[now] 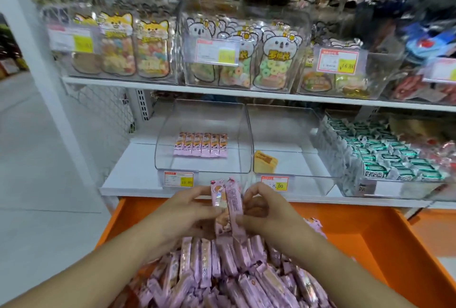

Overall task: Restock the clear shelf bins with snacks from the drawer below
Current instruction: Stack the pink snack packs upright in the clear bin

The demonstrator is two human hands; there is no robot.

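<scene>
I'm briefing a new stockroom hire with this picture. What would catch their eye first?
First, the two hands at centre: the left hand and right hand together hold a few pink snack bars upright. Below them, the open orange drawer is heaped with the same pink bars. Above, the clear bin holds only one short row of pink bars, while the neighbouring bin of green-wrapped snacks on the right is packed full.

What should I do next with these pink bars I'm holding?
Probably lift the pink bars into the clear bin and lay them beside the row of matching bars there; both the left hand and right hand grip them, and that bin is nearly empty.
</scene>
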